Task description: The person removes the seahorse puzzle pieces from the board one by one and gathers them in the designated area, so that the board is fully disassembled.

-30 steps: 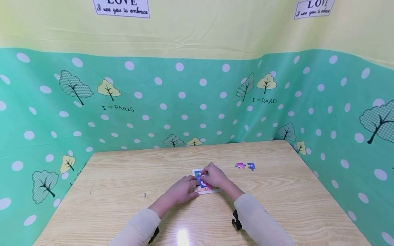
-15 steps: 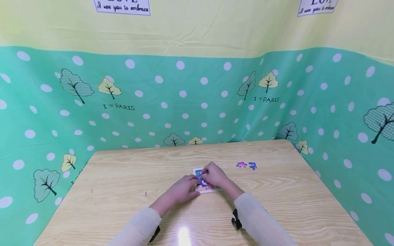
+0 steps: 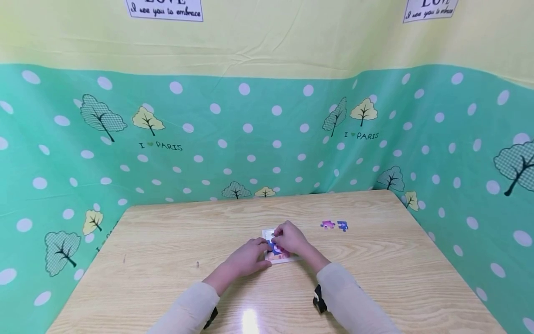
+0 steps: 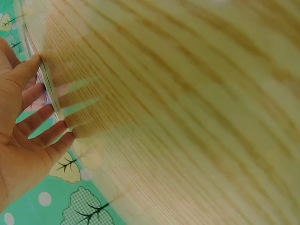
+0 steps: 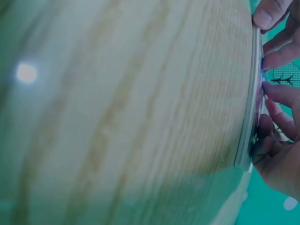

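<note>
- Curtain [image 3: 275, 125], green with white dots below and yellow above, hangs behind and to both sides of the table.
- Table [image 3: 208, 241], pale wood grain, bears all the work; the puzzle lies flat near its middle, under both hands.
- Left hand [image 3: 249, 257] rests along the puzzle's left edge, its fingers loosely spread and nearly straight, not curled round anything; the thumb touches the rim at the near left corner, which seems to steady it.
- Right hand [image 3: 292, 237] reaches in over the puzzle's upper part with fingers bent and thumb and forefinger close together, as for a pinch; the hand hides whether a piece sits between them, so I cannot tell.
- Puzzle [image 3: 283, 260], white-bordered, shows blue and pink printing in its lower part.
- Pale patch [image 3: 269, 234] at the puzzle's upper left takes the place of the blue seen half a second ago; probably a piece is tilting or coming up there, so the work looks like taking the picture apart.
- Pink piece [image 3: 327, 225] and blue piece [image 3: 342, 225] lie side by side on the table, well apart from the puzzle, to its right.
</note>
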Demonstrator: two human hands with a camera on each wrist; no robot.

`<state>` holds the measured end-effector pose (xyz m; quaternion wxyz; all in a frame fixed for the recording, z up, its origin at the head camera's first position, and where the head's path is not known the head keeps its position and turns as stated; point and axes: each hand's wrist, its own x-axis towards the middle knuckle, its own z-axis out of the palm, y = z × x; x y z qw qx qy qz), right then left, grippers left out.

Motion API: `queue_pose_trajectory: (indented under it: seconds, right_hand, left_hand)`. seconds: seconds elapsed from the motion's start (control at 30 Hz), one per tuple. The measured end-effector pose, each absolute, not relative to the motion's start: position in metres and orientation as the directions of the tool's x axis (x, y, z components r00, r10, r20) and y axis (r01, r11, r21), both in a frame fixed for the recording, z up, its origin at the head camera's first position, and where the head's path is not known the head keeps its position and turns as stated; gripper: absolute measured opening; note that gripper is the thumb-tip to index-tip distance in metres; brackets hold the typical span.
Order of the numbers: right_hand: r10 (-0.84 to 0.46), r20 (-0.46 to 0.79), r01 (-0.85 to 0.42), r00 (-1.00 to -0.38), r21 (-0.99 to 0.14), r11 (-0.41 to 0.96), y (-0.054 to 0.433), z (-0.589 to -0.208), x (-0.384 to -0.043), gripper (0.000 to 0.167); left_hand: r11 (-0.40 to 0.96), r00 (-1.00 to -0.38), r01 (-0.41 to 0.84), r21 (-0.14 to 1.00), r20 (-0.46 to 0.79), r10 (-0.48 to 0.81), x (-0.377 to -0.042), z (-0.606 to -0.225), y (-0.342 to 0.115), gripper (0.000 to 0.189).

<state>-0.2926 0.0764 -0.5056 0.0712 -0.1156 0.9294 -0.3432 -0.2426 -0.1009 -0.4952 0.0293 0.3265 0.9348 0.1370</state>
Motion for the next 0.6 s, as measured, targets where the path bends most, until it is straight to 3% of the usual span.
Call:
queue_pose_trajectory:
  seconds: [0.6]
  right_hand:
    - [-0.282,-0.039,-0.181,-0.959,-0.682,0.709,0.0772,-0.5005,-0.2904,0.009]
  left_hand:
    - [0.760,-0.796,0.587,0.279,0.028,0.605,-0.2418,-0.4963,-0.1006,0.042]
